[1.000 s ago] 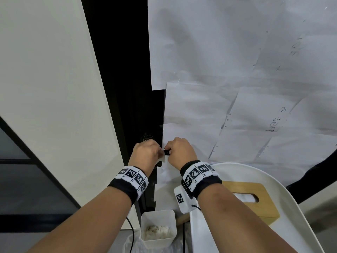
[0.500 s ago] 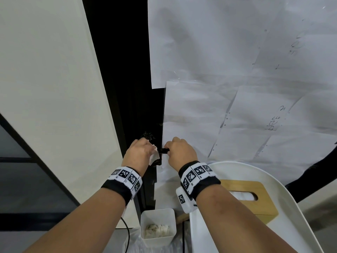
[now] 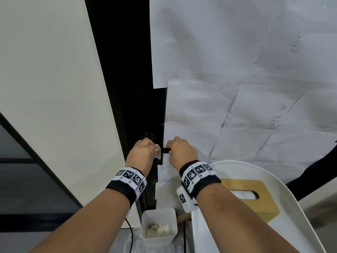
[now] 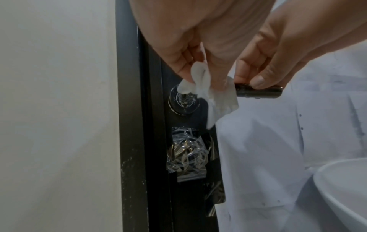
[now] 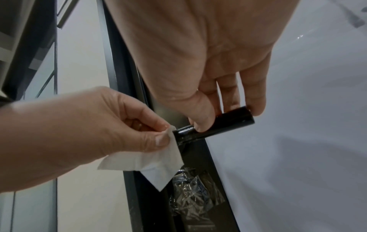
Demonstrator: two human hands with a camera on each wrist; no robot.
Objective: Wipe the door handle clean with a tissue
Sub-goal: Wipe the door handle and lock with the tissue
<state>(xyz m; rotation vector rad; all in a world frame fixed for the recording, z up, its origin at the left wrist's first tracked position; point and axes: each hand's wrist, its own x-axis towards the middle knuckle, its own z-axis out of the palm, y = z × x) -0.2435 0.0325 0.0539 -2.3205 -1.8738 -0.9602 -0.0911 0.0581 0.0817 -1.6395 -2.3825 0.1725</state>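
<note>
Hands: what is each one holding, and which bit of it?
The left hand pinches the white tissue by its top edge, against the handle's inner end. The right hand grips the black door handle at its outer, free end.

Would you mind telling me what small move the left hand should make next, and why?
Probably slide the tissue rightward along the door handle. The left hand pinches it against the handle's inner end by the round base plate, while the right hand steadies the outer end, so the bare stretch between them looks unwiped.
</note>
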